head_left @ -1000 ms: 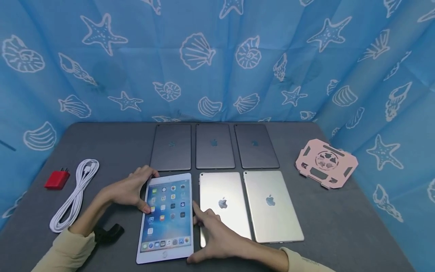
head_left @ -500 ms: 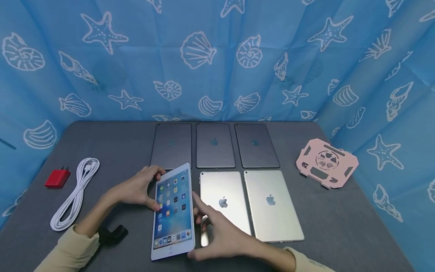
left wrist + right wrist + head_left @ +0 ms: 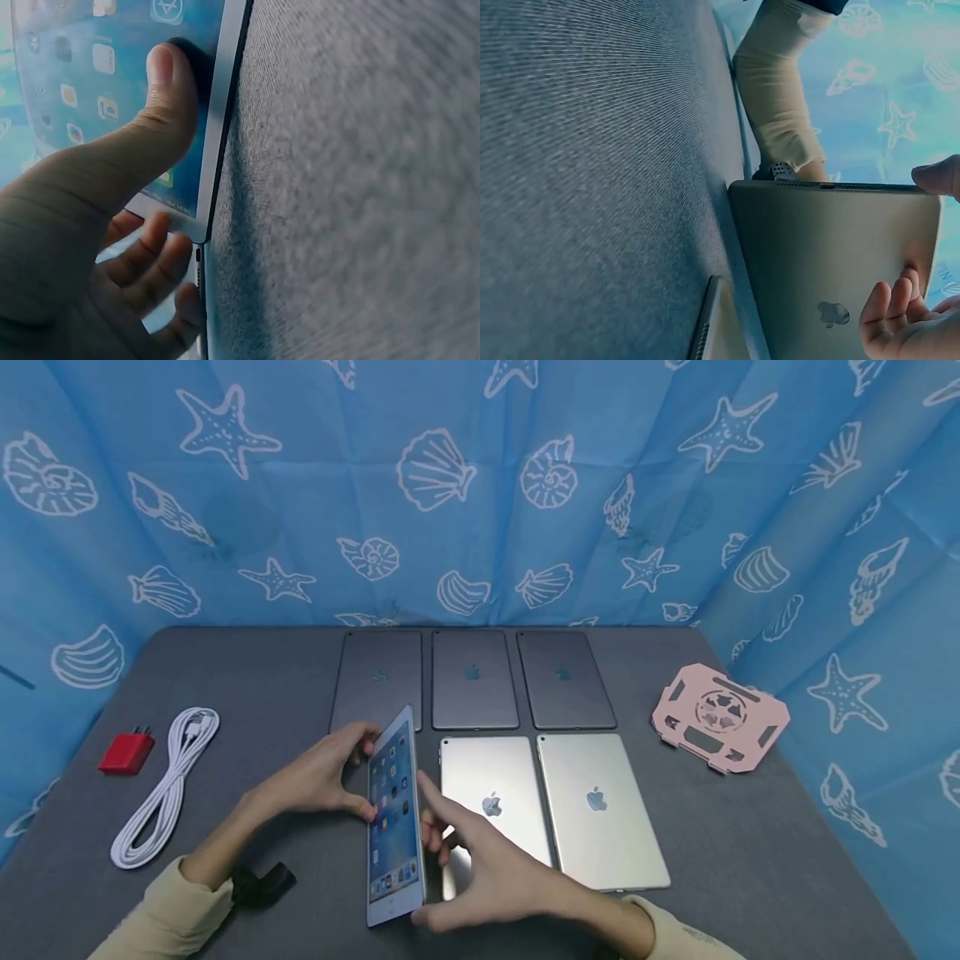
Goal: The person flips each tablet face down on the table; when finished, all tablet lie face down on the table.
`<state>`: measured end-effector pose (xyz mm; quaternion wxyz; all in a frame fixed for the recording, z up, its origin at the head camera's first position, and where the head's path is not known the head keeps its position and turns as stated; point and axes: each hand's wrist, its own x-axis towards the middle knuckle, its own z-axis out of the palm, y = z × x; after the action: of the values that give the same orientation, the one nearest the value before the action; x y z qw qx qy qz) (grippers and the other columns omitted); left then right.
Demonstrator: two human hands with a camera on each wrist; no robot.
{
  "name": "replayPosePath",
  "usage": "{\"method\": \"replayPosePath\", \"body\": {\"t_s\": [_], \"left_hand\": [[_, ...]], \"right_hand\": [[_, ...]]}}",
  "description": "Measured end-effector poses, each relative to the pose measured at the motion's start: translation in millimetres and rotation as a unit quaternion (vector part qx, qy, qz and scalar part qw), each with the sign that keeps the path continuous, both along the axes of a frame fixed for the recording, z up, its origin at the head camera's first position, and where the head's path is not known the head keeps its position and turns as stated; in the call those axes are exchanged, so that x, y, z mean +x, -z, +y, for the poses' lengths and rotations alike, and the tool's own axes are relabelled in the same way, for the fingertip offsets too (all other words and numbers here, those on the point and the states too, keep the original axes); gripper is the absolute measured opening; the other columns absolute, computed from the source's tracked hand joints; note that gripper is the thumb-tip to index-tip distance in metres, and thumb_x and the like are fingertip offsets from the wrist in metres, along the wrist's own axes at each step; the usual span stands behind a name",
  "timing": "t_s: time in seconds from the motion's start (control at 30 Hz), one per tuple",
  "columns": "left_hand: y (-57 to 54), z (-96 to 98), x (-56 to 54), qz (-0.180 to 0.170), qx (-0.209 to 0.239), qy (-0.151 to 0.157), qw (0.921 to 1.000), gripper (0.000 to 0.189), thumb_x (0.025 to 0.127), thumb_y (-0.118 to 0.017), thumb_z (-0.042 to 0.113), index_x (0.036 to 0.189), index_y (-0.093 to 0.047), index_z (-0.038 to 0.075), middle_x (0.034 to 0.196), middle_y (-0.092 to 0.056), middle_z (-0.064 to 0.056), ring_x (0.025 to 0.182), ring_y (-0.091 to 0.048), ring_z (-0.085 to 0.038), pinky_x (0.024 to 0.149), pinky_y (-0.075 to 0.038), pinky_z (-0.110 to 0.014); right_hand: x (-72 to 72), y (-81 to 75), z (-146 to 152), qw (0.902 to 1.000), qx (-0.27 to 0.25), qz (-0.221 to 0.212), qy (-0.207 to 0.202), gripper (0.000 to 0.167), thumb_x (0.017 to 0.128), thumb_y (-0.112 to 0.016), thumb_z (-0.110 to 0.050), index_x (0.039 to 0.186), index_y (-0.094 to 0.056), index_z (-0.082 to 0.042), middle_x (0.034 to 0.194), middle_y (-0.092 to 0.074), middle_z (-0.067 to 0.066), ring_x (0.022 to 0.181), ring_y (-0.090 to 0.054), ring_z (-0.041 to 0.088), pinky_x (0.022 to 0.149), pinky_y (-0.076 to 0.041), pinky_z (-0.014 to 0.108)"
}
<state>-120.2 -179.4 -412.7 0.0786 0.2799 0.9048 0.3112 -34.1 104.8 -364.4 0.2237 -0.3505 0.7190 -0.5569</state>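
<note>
A white-framed tablet (image 3: 396, 839) with its screen lit stands tilted on its left long edge, the right edge raised. My left hand (image 3: 318, 777) grips its upper left part; in the left wrist view the thumb (image 3: 169, 97) lies on the screen and the fingers curl at the top edge. At the right side, my right hand (image 3: 487, 877) holds the tablet. In the right wrist view, its thumb is at the bottom edge, with fingertips against the silver back (image 3: 795, 247). Right beside it, a silver tablet (image 3: 498, 777) lies back up, partly hidden by my right hand.
Another silver tablet (image 3: 600, 847) lies to the right. Behind, three dark tablets form a row, including a left one (image 3: 378, 693). A pink cut-out plate (image 3: 738, 739) is at far right. A red charger plug (image 3: 126, 754) and coiled white cable (image 3: 167, 789) lie left.
The lit tablet has gone from lying nearly flat to steeply tilted, its left edge shifting right and its right edge rising. My left hand has moved right with it; the right hand stays nearly in place.
</note>
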Motion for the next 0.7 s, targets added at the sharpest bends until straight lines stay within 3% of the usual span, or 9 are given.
{"method": "replayPosePath", "body": {"t_s": [0.13, 0.27, 0.43, 0.7], "left_hand": [[-1.4, 0.2, -0.8, -0.008, 0.037, 0.015, 0.9992, 0.104, 0.064, -0.096, 0.042, 0.144, -0.044, 0.0, 0.105, -0.055, -0.001, 0.087, -0.05, -0.009, 0.078, -0.045, -0.027], [-7.3, -5.1, 0.5, -0.03, 0.076, 0.029, 0.9962, 0.096, 0.074, -0.092, 0.036, 0.149, -0.039, 0.007, 0.101, -0.06, 0.002, 0.083, -0.055, -0.009, 0.073, -0.046, -0.027], [-20.7, -12.8, 2.6, -0.048, 0.103, 0.048, 0.9923, 0.091, 0.088, -0.082, 0.024, 0.159, -0.026, 0.013, 0.105, -0.065, 0.0, 0.081, -0.059, -0.008, 0.067, -0.05, -0.028], [-38.1, -25.2, 5.7, -0.034, 0.127, 0.053, 0.9899, 0.083, 0.099, -0.066, 0.007, 0.164, -0.016, 0.018, 0.103, -0.071, -0.01, 0.08, -0.065, -0.006, 0.067, -0.055, -0.028]], "right_hand": [[-1.7, -0.3, -6.5, 0.9996, -0.019, 0.017, -0.012, 0.123, 0.075, -0.085, -0.015, 0.166, -0.002, -0.015, 0.107, -0.048, 0.003, 0.092, -0.047, 0.001, 0.079, -0.051, 0.02], [-3.4, -2.3, -14.8, 0.9988, -0.028, 0.032, -0.025, 0.123, 0.077, -0.085, -0.015, 0.166, 0.0, -0.017, 0.101, -0.048, 0.004, 0.087, -0.046, 0.0, 0.074, -0.051, 0.019], [-4.2, -4.9, -24.1, 0.9975, -0.024, 0.053, -0.04, 0.124, 0.078, -0.086, -0.013, 0.165, 0.001, -0.017, 0.104, -0.05, 0.008, 0.09, -0.045, -0.002, 0.077, -0.053, 0.019], [-1.4, -2.8, -38.0, 0.9946, 0.009, 0.085, -0.059, 0.129, 0.078, -0.088, -0.011, 0.165, 0.007, -0.019, 0.112, -0.052, 0.006, 0.094, -0.044, -0.002, 0.08, -0.052, 0.016]]}}
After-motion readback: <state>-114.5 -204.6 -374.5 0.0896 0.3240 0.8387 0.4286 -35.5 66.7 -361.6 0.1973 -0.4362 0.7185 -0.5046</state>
